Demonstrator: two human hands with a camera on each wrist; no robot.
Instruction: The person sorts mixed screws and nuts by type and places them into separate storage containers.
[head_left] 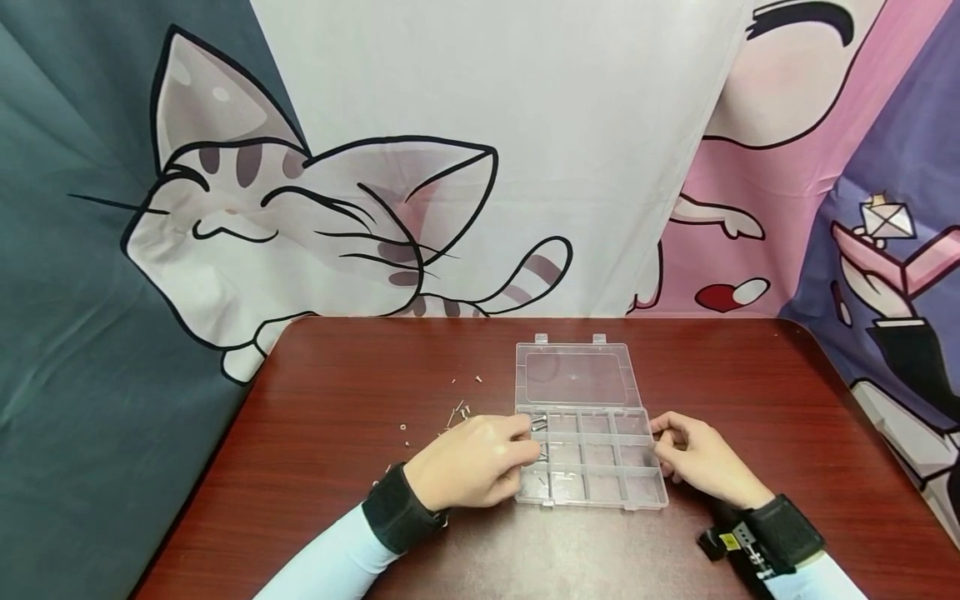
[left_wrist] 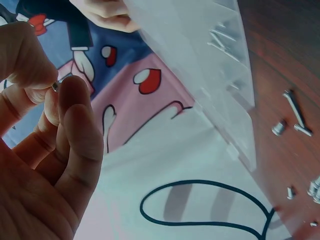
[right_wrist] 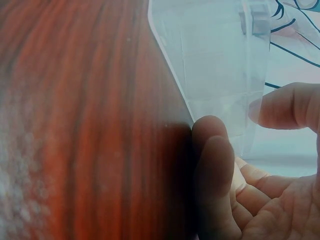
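Note:
A clear plastic compartment box (head_left: 602, 454) lies on the table with its lid (head_left: 577, 375) folded open towards the back. My left hand (head_left: 480, 458) is over the box's left column, pinching a small metal fastener (left_wrist: 55, 86) between thumb and fingertips; the fingers hide most of it. Several metal screws (head_left: 538, 423) lie in the left compartments, partly covered by that hand. At the box's right side, my right hand (head_left: 697, 454) grips the edge, with the thumb (right_wrist: 280, 107) at the wall and the other fingers curled low beside it.
Loose screws (head_left: 459, 410) and small nuts (head_left: 402, 427) are scattered on the brown table (head_left: 360, 358) left of the box, some behind the left forearm. A printed cloth (head_left: 585, 167) hangs behind the table's far edge.

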